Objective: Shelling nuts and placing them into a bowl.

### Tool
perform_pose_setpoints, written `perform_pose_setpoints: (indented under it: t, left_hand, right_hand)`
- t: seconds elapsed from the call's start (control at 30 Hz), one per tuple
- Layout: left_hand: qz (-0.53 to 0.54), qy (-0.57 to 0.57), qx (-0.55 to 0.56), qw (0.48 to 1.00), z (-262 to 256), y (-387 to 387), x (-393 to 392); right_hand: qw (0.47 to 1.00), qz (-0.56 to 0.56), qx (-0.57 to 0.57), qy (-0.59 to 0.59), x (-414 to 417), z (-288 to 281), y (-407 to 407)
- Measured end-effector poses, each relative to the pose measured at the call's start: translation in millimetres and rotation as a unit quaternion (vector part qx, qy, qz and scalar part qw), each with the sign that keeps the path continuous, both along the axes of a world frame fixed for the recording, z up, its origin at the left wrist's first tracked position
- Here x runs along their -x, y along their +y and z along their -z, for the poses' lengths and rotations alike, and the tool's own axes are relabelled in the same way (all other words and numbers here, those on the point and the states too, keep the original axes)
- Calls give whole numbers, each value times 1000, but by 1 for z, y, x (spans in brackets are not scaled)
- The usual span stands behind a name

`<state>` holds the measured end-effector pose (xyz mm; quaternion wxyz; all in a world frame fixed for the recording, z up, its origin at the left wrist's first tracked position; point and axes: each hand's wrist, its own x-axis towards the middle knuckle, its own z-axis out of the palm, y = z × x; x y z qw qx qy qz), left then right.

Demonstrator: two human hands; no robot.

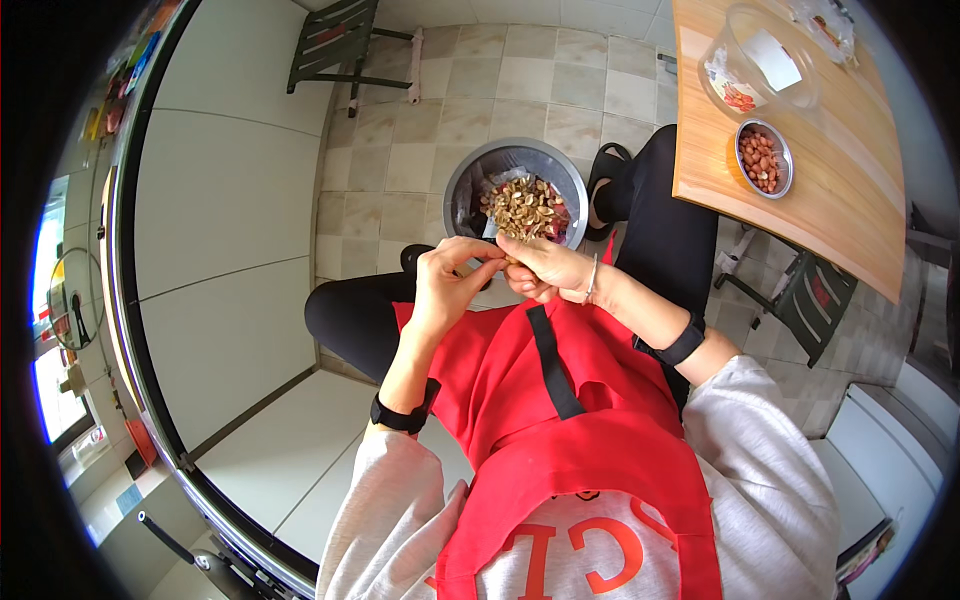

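Observation:
Between my two hands, just over the near rim of a grey bin, is a small tan peanut, mostly covered by fingers. My left hand [455,279] pinches at it with thumb and forefinger. My right hand [546,268] has its fingers curled around it, thumb on top. The round bin [459,174] on the floor holds a heap of peanut shells [525,206] over plastic wrappers. On the wooden table to the right, a small round metal-rimmed container holds reddish shelled peanuts [761,159]. Behind it a large clear plastic tub [739,45] lies near a white paper piece.
White cabinets [225,195] line the left side. A dark green folding chair [330,41] stands at the far left, another [810,296] beneath the table [832,172] at right. The bin stands on floor tiles between my feet. A plastic bag [825,30] lies at the table's far end.

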<state>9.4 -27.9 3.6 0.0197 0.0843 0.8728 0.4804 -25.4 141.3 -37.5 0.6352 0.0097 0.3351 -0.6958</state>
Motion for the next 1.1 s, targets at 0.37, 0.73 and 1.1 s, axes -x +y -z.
perform_pose_setpoints:
  t: [0.37,0.73,1.1]
  left_hand:
    - [-38,-210,-157,964,12,-15,-2]
    - [-93,-286,-174,938,9,-5,-2]
    - [-87,-207,-83,971,14,2,-8]
  right_hand:
    - [966,42,-48,251,-9,-3,-1]
    - [912,100,-128,376,-8,10,-4]
    - [960,10,-158,229,1,5,3]
